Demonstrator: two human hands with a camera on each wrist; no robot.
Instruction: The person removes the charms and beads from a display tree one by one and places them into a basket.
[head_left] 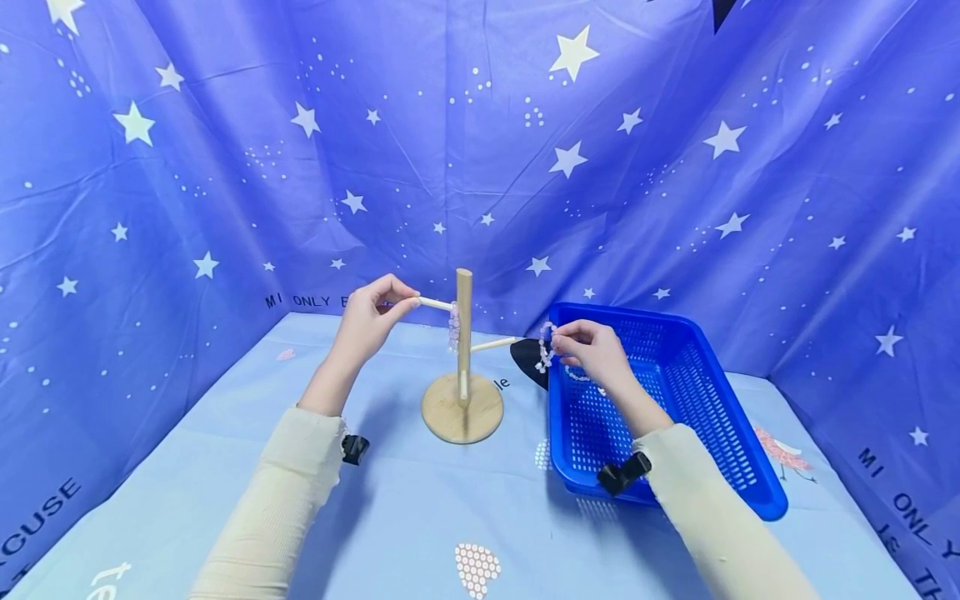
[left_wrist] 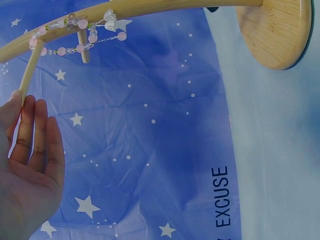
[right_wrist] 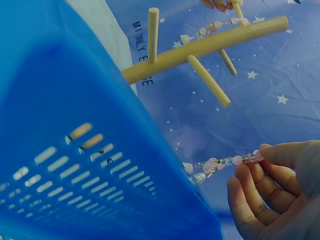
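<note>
A wooden stand with a round base and several side pegs stands upright on the table. My left hand pinches the tip of its upper left peg between thumb and fingers. Close to the post, a pink and clear beaded bracelet with a white flower charm hangs on that peg. My right hand pinches a second beaded bracelet, also pink and clear with white flower charms. It dangles over the left rim of the blue basket, to the right of the stand.
Another beaded strand lies inside the basket, partly behind the right hand. A lower peg points from the post toward the basket. Blue star-printed cloth hangs behind and at both sides of the light blue tablecloth.
</note>
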